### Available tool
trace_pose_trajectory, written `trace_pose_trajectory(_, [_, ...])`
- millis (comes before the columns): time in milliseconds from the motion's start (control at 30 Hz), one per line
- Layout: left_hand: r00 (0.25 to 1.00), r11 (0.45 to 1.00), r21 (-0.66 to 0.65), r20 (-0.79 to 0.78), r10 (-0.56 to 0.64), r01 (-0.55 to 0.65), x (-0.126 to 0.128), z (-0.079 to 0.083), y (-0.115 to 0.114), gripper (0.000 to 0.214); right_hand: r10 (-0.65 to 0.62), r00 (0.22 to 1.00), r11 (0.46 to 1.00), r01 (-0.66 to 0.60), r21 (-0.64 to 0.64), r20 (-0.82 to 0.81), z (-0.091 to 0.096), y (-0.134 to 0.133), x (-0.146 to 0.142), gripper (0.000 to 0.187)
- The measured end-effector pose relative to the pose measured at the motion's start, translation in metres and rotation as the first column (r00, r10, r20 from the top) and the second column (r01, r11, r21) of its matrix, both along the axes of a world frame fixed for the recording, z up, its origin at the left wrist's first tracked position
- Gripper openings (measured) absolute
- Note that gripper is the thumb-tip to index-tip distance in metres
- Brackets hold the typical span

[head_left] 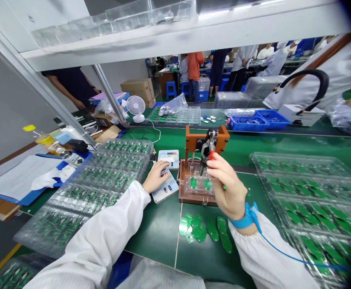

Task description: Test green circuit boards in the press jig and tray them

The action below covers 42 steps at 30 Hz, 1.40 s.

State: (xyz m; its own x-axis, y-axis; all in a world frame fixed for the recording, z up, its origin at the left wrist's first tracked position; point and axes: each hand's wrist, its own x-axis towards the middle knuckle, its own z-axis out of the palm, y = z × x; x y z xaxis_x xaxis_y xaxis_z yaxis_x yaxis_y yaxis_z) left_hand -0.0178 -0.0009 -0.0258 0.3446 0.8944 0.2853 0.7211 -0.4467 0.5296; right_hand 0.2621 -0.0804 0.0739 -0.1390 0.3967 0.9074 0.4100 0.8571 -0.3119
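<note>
My right hand (228, 182), with a blue wrist strap (246, 216), is closed round the red handle (212, 155) of a toggle clamp (207, 144). That clamp is mounted on an orange-framed test fixture (190, 140) with a brown base. Under it, two small green circuit boards (207, 184) lie in the clear nest. My left hand (156, 176) rests with fingers stretched over two white boxes with red digital displays, the rear box (172, 154) and the front box (165, 193). Several loose green circuit boards (197, 228) lie on the mat before the fixture.
Clear trays (115, 166) of boards stand at left, and more trays (313, 208) at right. Behind are a small white fan (136, 106) and blue bins (249, 123). A white shelf (175, 40) crosses overhead. A blue cord (286, 255) trails from my right wrist. People stand beyond.
</note>
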Motion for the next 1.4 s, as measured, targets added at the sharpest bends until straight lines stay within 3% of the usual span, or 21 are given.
trace_pose_trajectory(167, [0.966,0.978,-0.205,-0.246,-0.079,0.028,0.0,0.005,0.004,0.085,-0.003,0.995,1.0,0.001,-0.015,-0.099,-0.006,-0.001,-0.01,0.058])
trace_pose_trajectory(267, [0.9,0.938,-0.343,-0.391,-0.194,0.053,0.002,0.018,0.009,0.104,0.025,0.993,1.0,-0.025,0.004,-0.112,-0.006,-0.001,-0.011,0.058])
trace_pose_trajectory(400, [0.804,0.894,-0.447,-0.533,-0.265,-0.001,0.005,0.037,0.017,0.122,0.063,0.992,0.998,-0.061,0.018,-0.113,-0.005,0.0,-0.01,0.058])
trace_pose_trajectory(533, [0.769,0.892,-0.453,-0.572,-0.284,-0.008,0.008,0.047,0.024,0.126,0.077,0.991,0.997,-0.077,0.008,-0.112,-0.005,0.0,-0.009,0.058])
trace_pose_trajectory(733, [0.757,0.895,-0.445,-0.582,-0.297,0.009,0.01,0.044,0.026,0.124,0.093,0.989,0.996,-0.092,0.015,-0.111,-0.005,0.0,-0.01,0.059])
trace_pose_trajectory(1033, [0.838,0.906,-0.423,-0.495,-0.23,-0.001,-0.007,0.046,0.027,0.127,0.088,0.991,0.996,-0.086,0.027,-0.1,-0.004,-0.001,-0.009,0.06])
trace_pose_trajectory(1233, [0.786,0.863,-0.504,-0.546,-0.291,-0.031,-0.013,0.052,0.025,0.127,0.077,0.991,0.997,-0.076,0.014,-0.11,-0.005,-0.002,-0.01,0.06])
trace_pose_trajectory(1400, [0.775,0.863,-0.504,-0.554,-0.305,-0.021,-0.012,0.047,0.024,0.131,0.086,0.99,0.996,-0.086,0.012,-0.109,-0.005,-0.002,-0.01,0.06])
